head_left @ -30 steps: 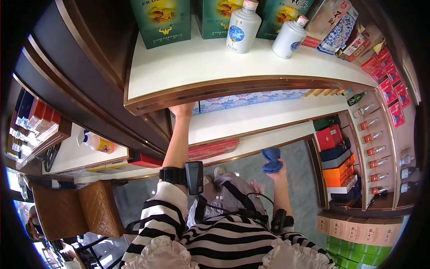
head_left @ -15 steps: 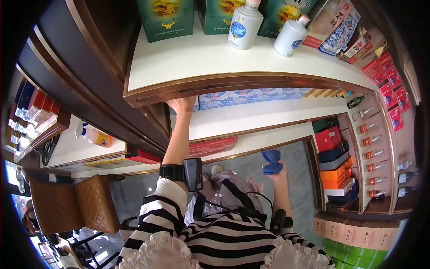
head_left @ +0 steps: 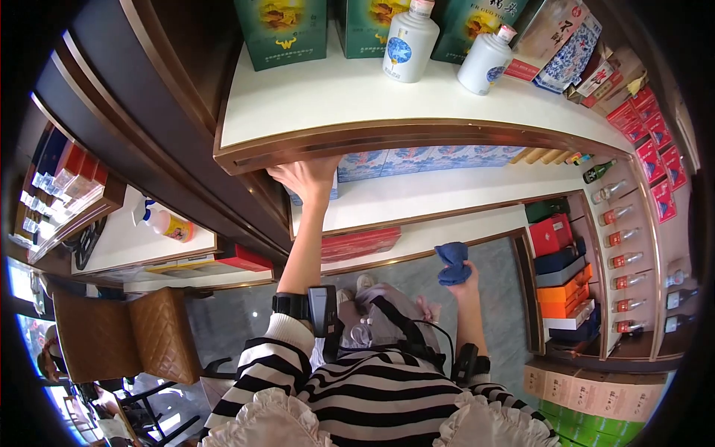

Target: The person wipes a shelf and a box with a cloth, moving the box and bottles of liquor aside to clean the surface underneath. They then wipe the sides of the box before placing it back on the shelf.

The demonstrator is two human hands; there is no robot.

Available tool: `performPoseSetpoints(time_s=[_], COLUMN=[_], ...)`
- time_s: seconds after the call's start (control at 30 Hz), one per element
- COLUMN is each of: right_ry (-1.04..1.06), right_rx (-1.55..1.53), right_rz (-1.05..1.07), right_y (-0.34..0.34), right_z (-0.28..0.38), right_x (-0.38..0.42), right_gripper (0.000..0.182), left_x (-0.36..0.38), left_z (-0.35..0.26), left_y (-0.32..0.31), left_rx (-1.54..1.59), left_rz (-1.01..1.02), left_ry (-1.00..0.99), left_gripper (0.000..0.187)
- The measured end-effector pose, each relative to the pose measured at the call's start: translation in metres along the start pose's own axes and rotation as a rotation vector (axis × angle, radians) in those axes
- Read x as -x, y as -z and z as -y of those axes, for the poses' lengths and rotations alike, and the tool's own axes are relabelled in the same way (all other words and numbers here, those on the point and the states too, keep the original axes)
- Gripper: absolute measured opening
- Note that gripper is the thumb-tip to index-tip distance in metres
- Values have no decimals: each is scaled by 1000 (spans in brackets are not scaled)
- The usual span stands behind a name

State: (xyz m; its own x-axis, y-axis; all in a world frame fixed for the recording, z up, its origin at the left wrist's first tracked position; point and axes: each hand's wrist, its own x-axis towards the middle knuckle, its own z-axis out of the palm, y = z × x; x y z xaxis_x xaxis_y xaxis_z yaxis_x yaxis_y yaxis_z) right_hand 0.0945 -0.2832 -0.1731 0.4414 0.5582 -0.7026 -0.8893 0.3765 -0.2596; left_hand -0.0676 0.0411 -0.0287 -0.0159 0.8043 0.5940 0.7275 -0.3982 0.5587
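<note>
Beneath the brown-edged upper shelf point(head_left: 357, 131), my left hand point(head_left: 307, 181) is at the end of a row of boxes. It rests on a blue patterned box point(head_left: 332, 191) that sits forward of its neighbours. My thumb shows at the side; the fingertips are hidden under the shelf edge. Other blue patterned boxes point(head_left: 432, 159) stand in a row to the right on the white lower shelf point(head_left: 417, 188). Low on my right, my right hand point(head_left: 465, 280) is closed around a folded blue cloth point(head_left: 452, 261), held above the grey floor.
White bottles point(head_left: 411, 45) and green boxes point(head_left: 287, 33) stand on the upper shelf. A red flat box point(head_left: 361, 244) lies below. To the right are orange boxes point(head_left: 564, 292) and several small bottles point(head_left: 624, 259). At left are a spray bottle point(head_left: 167, 225) and a brown chair point(head_left: 130, 335).
The end blue box has come forward under my left hand, out of line with the row. My right hand keeps the cloth at nearly the same place. The view has shifted slightly.
</note>
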Motion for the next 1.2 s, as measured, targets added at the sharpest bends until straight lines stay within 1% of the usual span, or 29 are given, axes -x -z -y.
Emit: performPoseSetpoints(time_s=[0.07,0.17,0.23,0.3,0.37,0.43,0.57,0.67,0.77,0.87,0.9,1.03,1.1,1.13,1.2], right_ry=[-25,-6,36,2,-31,-49,-78,-43,-21,-7,-55,-29,-149,-152,-239], right_rx=[-6,38,60,71,81,158,143,200,213,230,224,241,139,138,-125], right_rz=[0,4,48,52,57,160,205,226,332,376,450,455,600,599,763], right_y=[-4,-11,-18,-30,-48,-63,-68,-80,-103,-119,-122,-136,-143,-148,-160], right_z=[-3,-10,-14,-18,-25,-32,-36,-43,-51,-53,-52,-54,-56,-59,-67], right_x=[-2,-10,-15,-13,-2,8,-10,-8,5,11,13,14,11,10,10], right_gripper=[27,27,26,26,25,24,22,22,23,23,23,25,27,27,52], left_x=[8,19,25,29,35,40,50,57,63,68,70,74,75,75,76], left_z=[1,1,2,2,1,-1,-2,-6,-10,-11,-12,-14,-15,-16,-16], left_y=[5,12,18,25,32,38,44,52,55,55,55,55,56,57,57], left_rx=[-6,-15,-20,115,120,128,132,148,152,168,178,202,216,210,201], left_rz=[-24,-56,-61,-52,-44,-27,-17,-3,-9,-12,-9,4,8,15,21], left_ry=[-8,0,17,-3,-10,-4,10,14,-10,-37,-48,-45,-33,-31,-27], left_gripper=[91,85,82,79,76,73,72,69,67,69,68,69,69,68,68])
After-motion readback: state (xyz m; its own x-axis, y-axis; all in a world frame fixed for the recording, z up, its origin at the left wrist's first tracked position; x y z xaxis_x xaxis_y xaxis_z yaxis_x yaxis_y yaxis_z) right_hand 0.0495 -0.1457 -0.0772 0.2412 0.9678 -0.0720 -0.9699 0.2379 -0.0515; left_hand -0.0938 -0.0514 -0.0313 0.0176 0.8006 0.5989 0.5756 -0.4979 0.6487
